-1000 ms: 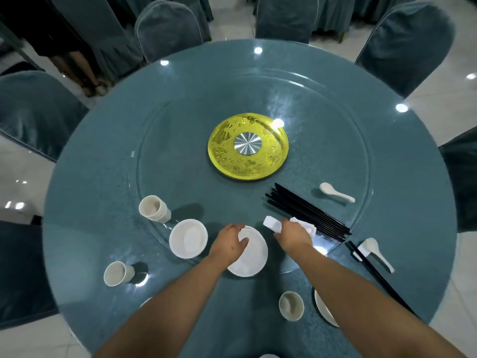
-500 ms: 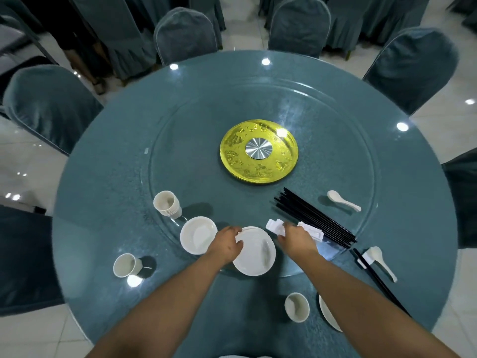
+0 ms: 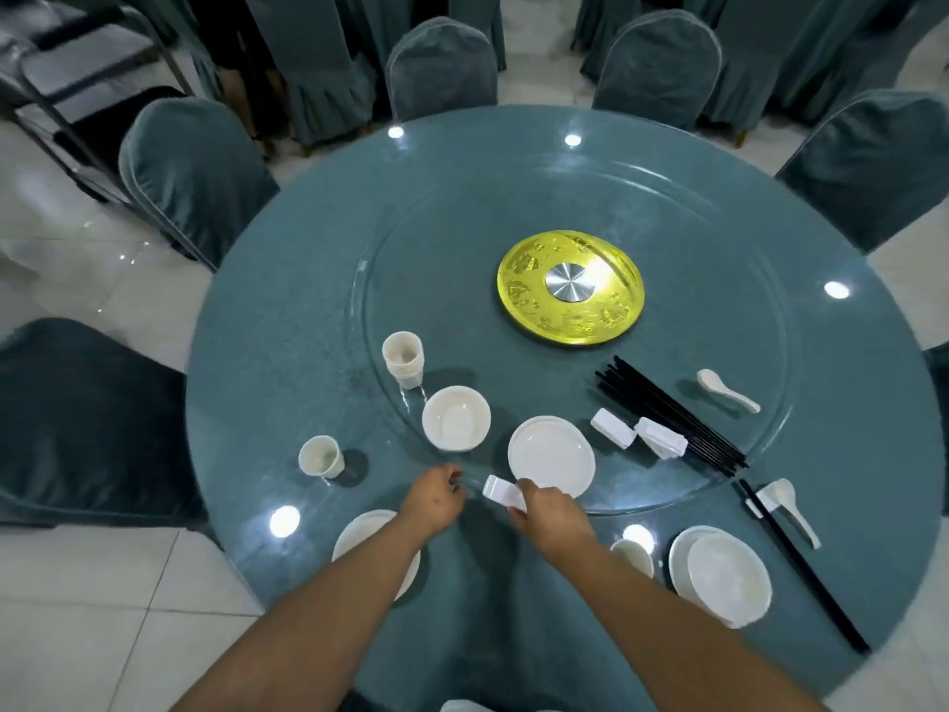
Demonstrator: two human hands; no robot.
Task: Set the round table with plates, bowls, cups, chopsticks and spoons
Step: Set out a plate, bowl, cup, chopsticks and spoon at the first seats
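- Your right hand point(image 3: 552, 511) gripped one small white ceramic rest point(image 3: 504, 492).
- Your left hand point(image 3: 434, 501) curled, grip unclear.
- Three single white cups, one cup stack point(image 3: 404, 358) stood.

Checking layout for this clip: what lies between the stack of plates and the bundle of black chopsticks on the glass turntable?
In the head view, two white chopstick rests lie between the plates and the chopsticks.

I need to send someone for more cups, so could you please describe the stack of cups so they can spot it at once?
Start at the gold disc in the table's centre and look toward its left. The stack of cups stands on the glass turntable, just beyond a white bowl. Unlike the single cup, it is several nested together.
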